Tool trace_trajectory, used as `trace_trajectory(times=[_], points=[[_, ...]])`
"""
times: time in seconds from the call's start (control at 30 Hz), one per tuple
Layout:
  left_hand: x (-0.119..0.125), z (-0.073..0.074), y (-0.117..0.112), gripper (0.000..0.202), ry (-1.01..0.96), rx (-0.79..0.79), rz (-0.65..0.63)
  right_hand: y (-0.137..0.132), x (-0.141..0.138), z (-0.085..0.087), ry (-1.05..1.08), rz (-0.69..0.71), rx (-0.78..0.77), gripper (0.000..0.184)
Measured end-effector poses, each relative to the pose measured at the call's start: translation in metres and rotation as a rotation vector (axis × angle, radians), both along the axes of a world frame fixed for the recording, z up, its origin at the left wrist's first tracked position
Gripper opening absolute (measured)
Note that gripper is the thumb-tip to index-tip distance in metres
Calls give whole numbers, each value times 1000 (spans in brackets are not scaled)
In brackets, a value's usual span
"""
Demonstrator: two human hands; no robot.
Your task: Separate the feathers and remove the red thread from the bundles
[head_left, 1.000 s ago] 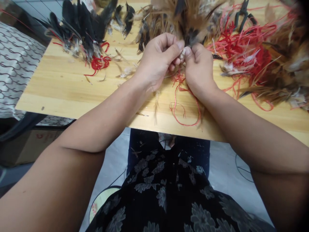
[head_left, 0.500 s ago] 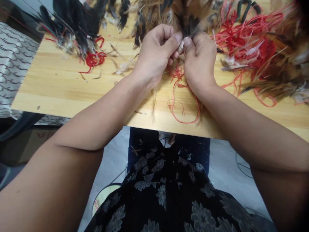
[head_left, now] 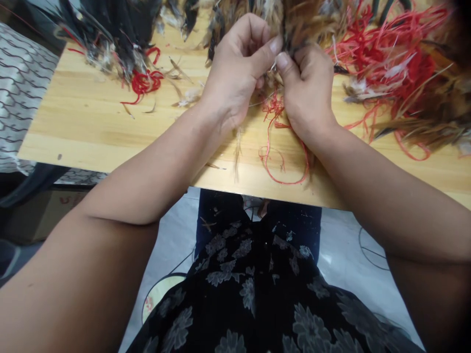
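My left hand (head_left: 235, 73) and my right hand (head_left: 307, 90) meet thumb to thumb over the wooden table (head_left: 91, 127). Both are closed in a pinch on the quill end of a brown feather bundle (head_left: 294, 22) that fans away toward the top edge. A red string (head_left: 274, 142) trails from under my hands and loops toward the table's near edge. What lies between the fingertips is mostly hidden.
A pile of black feathers (head_left: 110, 29) with a knot of red string (head_left: 145, 81) lies at the far left. A tangle of red strings (head_left: 382, 54) and brown feathers (head_left: 434, 117) covers the right. A patterned cloth (head_left: 18, 98) hangs beyond the table's left edge.
Both hands have shifted slightly away from me, up the view, still pinched on the feather bundle. The piles on the table lie as before.
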State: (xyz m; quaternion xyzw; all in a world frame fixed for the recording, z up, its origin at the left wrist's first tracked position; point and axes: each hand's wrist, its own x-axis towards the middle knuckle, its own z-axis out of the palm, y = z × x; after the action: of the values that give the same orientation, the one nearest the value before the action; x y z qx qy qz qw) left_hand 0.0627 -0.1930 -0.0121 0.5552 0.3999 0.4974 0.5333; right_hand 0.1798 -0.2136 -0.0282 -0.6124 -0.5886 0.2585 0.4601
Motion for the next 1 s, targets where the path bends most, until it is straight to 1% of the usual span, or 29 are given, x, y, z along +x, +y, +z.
trace_trajectory(times=[0.07,0.13,0.23,0.27,0.33,0.4,0.47,0.57,0.67,0.83,0.93,1.0], points=[[0,0,0,24,8,-7,10,1,1,-2,61,48,-25,12],[0,-1,1,23,-31,12,-22,2,2,-4,96,72,24,9],[-1,-1,1,24,-111,26,-120,4,1,-6,77,49,118,12],[-2,-1,0,23,-126,16,-144,5,1,-7,71,45,125,14],[-3,0,-2,22,-133,-39,-150,4,1,-8,118,44,140,14],[-4,1,-3,19,-151,-57,-140,4,4,-12,113,47,93,19],[-5,1,-3,18,-153,-96,-153,5,8,-16,103,67,89,27],[-6,-2,-1,22,-180,-129,-184,6,13,-19,79,99,72,34],[-9,-3,1,23,-192,-162,-220,3,15,-16,116,128,43,34],[-12,-2,0,17,-181,-198,-256,-3,14,-10,338,264,-66,32],[-13,-1,-1,17,-201,-210,-237,-5,15,-9,401,268,-103,29],[-12,-1,-2,18,-200,-191,-224,-5,16,-10,430,264,-106,29]])
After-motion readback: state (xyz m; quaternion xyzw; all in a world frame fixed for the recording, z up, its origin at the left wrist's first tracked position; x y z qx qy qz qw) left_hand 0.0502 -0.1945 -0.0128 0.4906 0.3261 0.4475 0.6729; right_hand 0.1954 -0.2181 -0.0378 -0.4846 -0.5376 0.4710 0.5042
